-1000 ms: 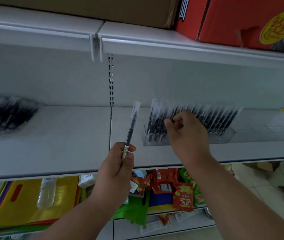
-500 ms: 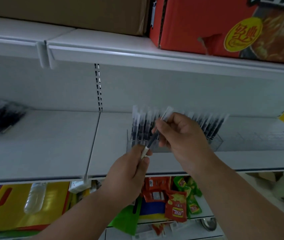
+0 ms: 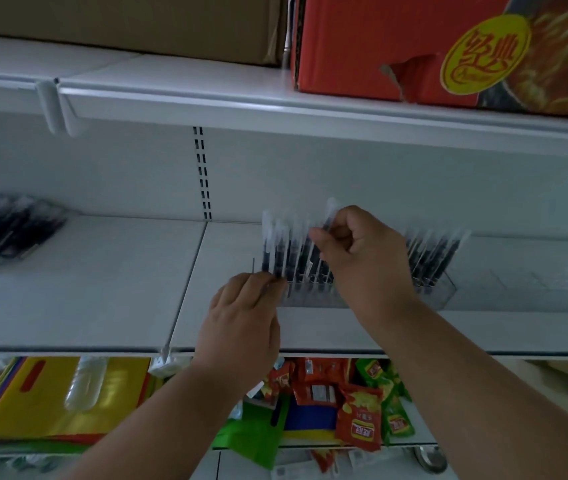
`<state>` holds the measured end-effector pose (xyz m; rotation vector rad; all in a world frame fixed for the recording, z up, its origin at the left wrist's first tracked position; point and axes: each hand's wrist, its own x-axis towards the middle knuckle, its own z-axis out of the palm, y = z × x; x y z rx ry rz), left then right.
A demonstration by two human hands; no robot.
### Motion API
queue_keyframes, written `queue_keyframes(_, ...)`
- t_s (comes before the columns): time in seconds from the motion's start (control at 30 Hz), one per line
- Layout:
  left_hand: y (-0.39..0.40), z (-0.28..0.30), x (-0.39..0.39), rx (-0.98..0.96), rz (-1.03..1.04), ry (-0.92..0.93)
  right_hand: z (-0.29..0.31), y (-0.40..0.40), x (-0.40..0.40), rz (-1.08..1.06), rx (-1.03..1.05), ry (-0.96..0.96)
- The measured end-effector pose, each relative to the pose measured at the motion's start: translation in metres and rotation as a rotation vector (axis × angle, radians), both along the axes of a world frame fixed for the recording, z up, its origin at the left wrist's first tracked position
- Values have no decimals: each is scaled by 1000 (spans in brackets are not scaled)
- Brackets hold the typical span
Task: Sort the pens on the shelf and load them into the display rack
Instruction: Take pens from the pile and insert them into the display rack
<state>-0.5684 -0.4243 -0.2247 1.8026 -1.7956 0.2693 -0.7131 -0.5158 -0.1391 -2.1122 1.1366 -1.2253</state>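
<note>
Head view: both forearms reach up and forward over the white shelf. Right hand is curled, knuckles up, pinching one pen by thumb and forefinger above the clear display rack of standing pens. Left hand rests at the rack's left end, fingers closed; whether it grips anything cannot be told. Loose pens lie far left on the shelf.

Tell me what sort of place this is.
Most likely a small shop. White retail shelving carries a clear display rack of pens, a printed red carton sits on the shelf above, and snack packets fill the shelf below.
</note>
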Motion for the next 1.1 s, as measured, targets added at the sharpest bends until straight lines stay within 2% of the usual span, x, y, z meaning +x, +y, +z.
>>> queue_keyframes(0.13,-5,2,0,9,11,-51,-2,-4,5,-37,-105,29)
queue_keyframes(0.5,-5,0,11,3,-49,-79,-42,-1,16,-138,-35,230)
queue_keyframes(0.8,-6,2,19,44,-84,-79,-43,18,18,-189,45,224)
queue_keyframes(0.9,-6,1,20,65,-83,-99,-39,34,9,-188,-45,248)
queue_keyframes(1.03,5,7,16,80,-60,-37,-22,52,2,-88,-252,284)
queue_keyframes(1.1,19,10,14,90,-21,-6,-14,56,4,-25,-293,307)
